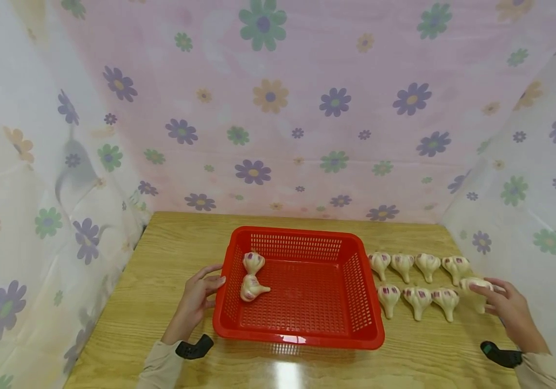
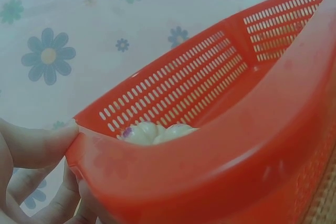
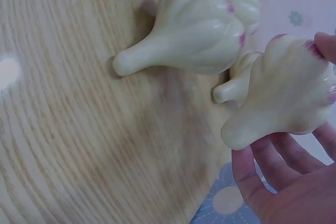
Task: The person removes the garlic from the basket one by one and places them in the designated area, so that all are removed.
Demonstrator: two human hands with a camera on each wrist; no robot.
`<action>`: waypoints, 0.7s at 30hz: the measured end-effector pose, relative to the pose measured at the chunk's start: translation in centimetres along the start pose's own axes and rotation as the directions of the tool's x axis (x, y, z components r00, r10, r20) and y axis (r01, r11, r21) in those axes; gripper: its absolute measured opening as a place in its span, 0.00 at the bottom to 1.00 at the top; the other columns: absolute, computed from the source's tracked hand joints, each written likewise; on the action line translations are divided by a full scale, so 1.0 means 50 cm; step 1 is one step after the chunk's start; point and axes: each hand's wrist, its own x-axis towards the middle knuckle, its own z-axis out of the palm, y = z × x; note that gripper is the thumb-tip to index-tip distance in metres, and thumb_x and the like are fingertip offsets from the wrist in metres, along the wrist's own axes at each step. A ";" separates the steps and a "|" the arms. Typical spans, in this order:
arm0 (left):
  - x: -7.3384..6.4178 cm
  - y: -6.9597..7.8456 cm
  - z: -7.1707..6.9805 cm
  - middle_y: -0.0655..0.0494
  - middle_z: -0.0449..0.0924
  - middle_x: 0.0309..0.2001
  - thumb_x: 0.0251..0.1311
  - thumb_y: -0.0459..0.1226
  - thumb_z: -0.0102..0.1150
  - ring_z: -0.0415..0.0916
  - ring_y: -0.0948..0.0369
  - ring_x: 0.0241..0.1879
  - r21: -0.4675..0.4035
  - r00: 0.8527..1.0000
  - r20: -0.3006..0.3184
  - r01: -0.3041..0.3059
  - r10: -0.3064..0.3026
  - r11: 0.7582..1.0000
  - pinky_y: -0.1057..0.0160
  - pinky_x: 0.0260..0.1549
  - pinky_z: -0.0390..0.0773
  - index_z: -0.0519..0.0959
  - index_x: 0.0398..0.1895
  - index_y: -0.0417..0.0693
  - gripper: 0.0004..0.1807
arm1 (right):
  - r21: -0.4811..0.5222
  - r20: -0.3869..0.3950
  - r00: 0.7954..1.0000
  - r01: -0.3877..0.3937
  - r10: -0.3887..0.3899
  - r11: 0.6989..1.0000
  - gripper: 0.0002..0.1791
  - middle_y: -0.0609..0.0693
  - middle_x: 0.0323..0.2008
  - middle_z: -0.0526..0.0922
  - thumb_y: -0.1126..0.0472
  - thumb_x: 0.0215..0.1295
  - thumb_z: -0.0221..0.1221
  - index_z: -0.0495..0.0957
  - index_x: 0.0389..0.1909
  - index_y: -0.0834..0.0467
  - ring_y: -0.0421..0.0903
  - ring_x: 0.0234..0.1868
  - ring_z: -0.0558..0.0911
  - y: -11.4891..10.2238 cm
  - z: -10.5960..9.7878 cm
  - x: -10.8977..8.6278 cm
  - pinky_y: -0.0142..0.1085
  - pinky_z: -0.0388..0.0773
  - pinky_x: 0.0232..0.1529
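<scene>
On the wooden table sits a red plastic basket point(image 1: 302, 341) with slotted walls. Two garlic bulbs point(image 1: 253, 263) lie inside it by its left wall. My left hand point(image 1: 195, 294) grips the basket's left rim, thumb on top and fingers beneath the edge, as the left wrist view shows. At the far right, my right hand point(image 1: 511, 308) holds a garlic bulb point(image 3: 286, 90) between thumb and fingers, its stem end jutting out. That bulb looks slightly raised beside the others. More garlic bulbs point(image 1: 417, 300), white with purple marks, lie in two rows right of the basket.
Flowered cloth point(image 1: 302, 113) hangs behind the table point(image 1: 161, 248) and along both sides. The right-hand cloth comes close to my right hand. Each wrist carries a black strap device point(image 1: 194, 347).
</scene>
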 end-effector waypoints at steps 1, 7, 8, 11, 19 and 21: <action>0.000 0.000 0.000 0.53 0.80 0.38 0.58 0.31 0.59 0.80 0.57 0.35 0.000 1.000 0.000 -0.001 0.001 1.000 0.54 0.31 0.81 0.72 0.60 0.44 0.24 | 0.003 -0.007 1.000 -0.015 0.015 1.000 0.36 0.74 0.63 0.49 0.42 0.66 0.54 0.55 0.67 0.56 0.23 0.31 0.69 0.003 0.000 0.003 0.34 0.79 0.34; 0.001 0.001 0.000 0.52 0.80 0.37 0.59 0.31 0.58 0.80 0.57 0.34 -0.001 1.000 -0.004 -0.006 0.006 1.000 0.54 0.31 0.81 0.72 0.59 0.44 0.23 | 0.007 -0.016 0.995 -0.099 0.099 0.995 0.44 0.73 0.63 0.51 0.40 0.65 0.54 0.51 0.68 0.67 0.28 0.30 0.70 0.018 0.001 0.020 0.35 0.79 0.34; 0.001 0.001 0.000 0.52 0.80 0.37 0.59 0.31 0.59 0.80 0.57 0.34 -0.001 1.000 -0.005 -0.007 0.007 1.000 0.54 0.31 0.81 0.72 0.59 0.44 0.23 | 0.011 -0.014 0.994 -0.112 0.112 0.994 0.45 0.73 0.63 0.51 0.39 0.64 0.54 0.51 0.68 0.67 0.29 0.30 0.70 0.020 0.001 0.022 0.36 0.79 0.34; 0.001 0.000 -0.001 0.51 0.79 0.38 0.59 0.32 0.59 0.80 0.56 0.35 0.000 1.000 -0.006 -0.009 0.009 1.000 0.54 0.31 0.81 0.72 0.59 0.44 0.23 | 0.021 0.002 0.989 -0.149 0.149 0.989 0.49 0.73 0.66 0.47 0.38 0.64 0.53 0.46 0.70 0.69 0.30 0.30 0.71 0.027 0.003 0.027 0.36 0.79 0.35; 0.002 -0.003 -0.002 0.50 0.79 0.39 0.59 0.32 0.59 0.79 0.56 0.35 0.007 1.000 -0.009 -0.015 0.015 1.000 0.54 0.31 0.81 0.73 0.59 0.44 0.23 | 0.028 0.081 0.993 -0.089 0.086 0.996 0.52 0.49 0.12 0.63 0.42 0.67 0.52 0.36 0.69 0.76 0.38 0.13 0.60 0.049 0.016 0.033 0.40 0.69 0.20; 0.002 -0.004 -0.002 0.50 0.79 0.39 0.59 0.32 0.59 0.79 0.56 0.35 0.006 1.000 -0.006 -0.014 0.014 1.000 0.53 0.31 0.81 0.73 0.59 0.44 0.23 | 0.039 0.107 0.991 -0.081 0.076 0.996 0.52 0.41 0.09 0.55 0.43 0.68 0.51 0.34 0.69 0.76 0.41 0.10 0.57 0.054 0.017 0.035 0.42 0.66 0.19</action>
